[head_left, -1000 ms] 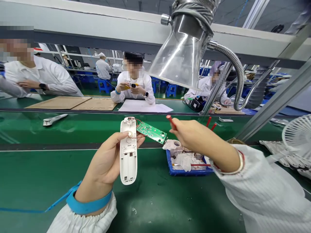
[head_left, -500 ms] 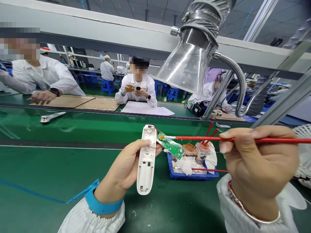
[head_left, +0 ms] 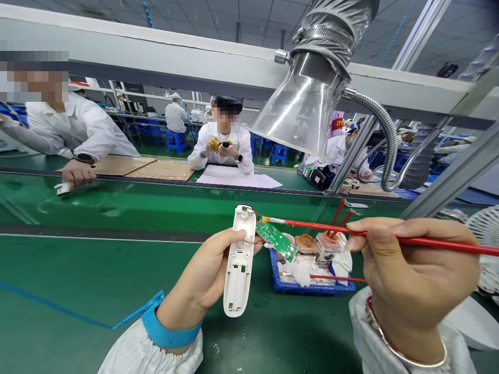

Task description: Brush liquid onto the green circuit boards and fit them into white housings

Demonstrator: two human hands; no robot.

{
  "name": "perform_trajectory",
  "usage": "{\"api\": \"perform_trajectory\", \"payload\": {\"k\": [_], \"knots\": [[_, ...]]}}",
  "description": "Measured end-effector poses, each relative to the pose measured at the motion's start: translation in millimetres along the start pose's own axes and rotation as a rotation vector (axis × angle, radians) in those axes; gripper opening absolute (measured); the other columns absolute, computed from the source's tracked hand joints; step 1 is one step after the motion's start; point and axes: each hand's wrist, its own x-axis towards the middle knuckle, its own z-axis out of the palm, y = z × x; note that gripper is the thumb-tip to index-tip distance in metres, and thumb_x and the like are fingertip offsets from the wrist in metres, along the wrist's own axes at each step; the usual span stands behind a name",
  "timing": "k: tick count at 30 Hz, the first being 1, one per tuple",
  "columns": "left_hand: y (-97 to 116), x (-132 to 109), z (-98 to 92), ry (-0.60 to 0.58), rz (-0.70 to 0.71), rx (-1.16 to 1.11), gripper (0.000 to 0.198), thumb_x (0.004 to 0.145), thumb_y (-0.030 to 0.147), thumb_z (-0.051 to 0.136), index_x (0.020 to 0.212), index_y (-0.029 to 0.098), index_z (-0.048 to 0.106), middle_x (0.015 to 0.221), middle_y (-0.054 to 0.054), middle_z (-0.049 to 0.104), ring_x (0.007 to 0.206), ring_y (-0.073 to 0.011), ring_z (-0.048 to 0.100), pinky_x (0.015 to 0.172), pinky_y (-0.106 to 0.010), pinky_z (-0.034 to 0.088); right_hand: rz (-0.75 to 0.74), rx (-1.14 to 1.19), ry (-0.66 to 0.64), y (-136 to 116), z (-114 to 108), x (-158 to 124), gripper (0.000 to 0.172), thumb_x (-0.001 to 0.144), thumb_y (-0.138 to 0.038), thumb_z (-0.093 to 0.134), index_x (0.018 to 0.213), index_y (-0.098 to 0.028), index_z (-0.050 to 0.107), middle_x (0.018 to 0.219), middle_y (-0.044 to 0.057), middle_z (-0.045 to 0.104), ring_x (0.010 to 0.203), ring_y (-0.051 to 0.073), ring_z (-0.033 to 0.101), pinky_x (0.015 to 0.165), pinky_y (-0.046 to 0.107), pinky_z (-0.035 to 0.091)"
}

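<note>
My left hand (head_left: 212,265) is closed around a long white plastic housing (head_left: 238,275), thumb on its inner face, held upright above the bench. A green circuit board (head_left: 277,241) sticks out to the right of the housing, joined to it by thin red and dark wires. Part of the board's edge lies behind the housing, near my hidden fingers. In my right hand (head_left: 417,280), pinched between thumb and fingers, is a red-handled paintbrush (head_left: 312,224). Its bristles are at the board's upper left corner; whether they touch it I cannot tell.
A blue tray (head_left: 312,290) holds small jars (head_left: 306,244), white tissue and another brush. Overhead hangs a clear extraction hood (head_left: 300,109). Beyond the green belt (head_left: 156,200) sit co-workers in white; one person's hand (head_left: 78,173) grips a white part. A white fan (head_left: 485,234) stands at right.
The brush has tilted, its handle end now lower, with the tip still by the board's upper corner. Across the belt, a co-worker's hand has picked up the white part lying there.
</note>
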Motion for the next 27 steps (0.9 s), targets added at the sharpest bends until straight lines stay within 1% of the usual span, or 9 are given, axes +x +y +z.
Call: {"api": "perform_trajectory", "payload": {"k": [4,8,11,13,16,17,19,23,27], "knots": [[1,-1,0.5,0.032,0.013,0.000,0.013,0.076,0.010,0.058,0.082,0.006,0.069,0.078,-0.011,0.071,0.077,-0.0198,0.068,0.077,-0.028,0.056,0.009,-0.057,-0.044,8,-4,-1,0.020,0.075,-0.007,0.065,0.084,-0.019,0.052,0.074,0.000,0.066,0.057,0.018,0.063,0.056,0.036,0.053],[4,-3,-0.4,0.064,0.007,-0.010,0.015,0.076,0.010,0.057,0.084,0.005,0.069,0.079,-0.012,0.071,0.078,-0.0202,0.068,0.079,-0.029,0.056,0.112,-0.083,0.103,16,-17,2,0.022,0.072,-0.015,0.071,0.081,-0.019,0.051,0.065,0.000,0.064,0.052,0.018,0.061,0.052,0.034,0.052],[8,-3,-1.8,0.093,0.007,-0.028,0.015,0.077,0.010,0.056,0.085,0.005,0.068,0.078,-0.013,0.070,0.077,-0.0202,0.068,0.079,-0.029,0.056,0.343,-0.072,0.212,31,-36,1,0.029,0.067,-0.022,0.077,0.080,-0.018,0.051,0.063,-0.001,0.064,0.048,0.015,0.059,0.045,0.028,0.050],[10,-2,-3.0,0.103,0.027,-0.042,0.015,0.077,0.009,0.055,0.085,0.005,0.067,0.078,-0.013,0.070,0.077,-0.0205,0.068,0.079,-0.030,0.056,0.541,-0.008,0.222,46,-50,-5,0.035,0.061,-0.025,0.081,0.077,-0.018,0.051,0.059,-0.002,0.063,0.046,0.013,0.058,0.043,0.023,0.049],[13,1,-4.0,0.116,0.071,-0.058,0.013,0.077,0.008,0.055,0.085,0.006,0.066,0.077,-0.012,0.069,0.076,-0.0208,0.068,0.078,-0.031,0.057,0.779,0.103,0.206,72,-66,-30,0.042,0.054,-0.031,0.085,0.074,-0.018,0.050,0.048,-0.006,0.057,0.038,0.008,0.052,0.037,0.015,0.043],[13,1,-3.9,0.127,0.077,-0.056,0.013,0.077,0.007,0.055,0.085,0.006,0.066,0.076,-0.012,0.069,0.075,-0.0207,0.068,0.076,-0.031,0.057,0.849,0.125,0.201,80,-69,-41,0.042,0.054,-0.032,0.085,0.072,-0.018,0.049,0.044,-0.007,0.054,0.037,0.008,0.052,0.036,0.013,0.043],[13,3,-3.0,0.154,0.086,-0.039,0.014,0.078,0.006,0.054,0.087,0.006,0.065,0.077,-0.013,0.069,0.075,-0.0205,0.068,0.073,-0.029,0.058,0.983,0.161,0.200,91,-71,-64,0.042,0.054,-0.033,0.085,0.071,-0.017,0.050,0.047,-0.004,0.058,0.041,0.009,0.056,0.039,0.013,0.048],[9,4,-1.1,0.191,0.094,0.014,0.014,0.080,0.006,0.053,0.089,0.005,0.063,0.082,-0.016,0.069,0.076,-0.0205,0.069,0.071,-0.026,0.058,1.176,0.235,0.212,98,-68,-93,0.040,0.055,-0.032,0.085,0.072,-0.015,0.053,0.063,0.005,0.067,0.056,0.013,0.065,0.056,0.016,0.057],[3,12,-5.6,0.165,0.123,0.085,0.014,0.079,0.004,0.055,0.091,0.006,0.062,0.082,-0.014,0.069,0.079,-0.0210,0.068,0.075,-0.026,0.057,1.265,0.291,0.257,96,-69,-94,0.039,0.053,-0.029,0.086,0.071,-0.014,0.053,0.065,0.008,0.068,0.062,0.016,0.068,0.061,0.019,0.058]]}}
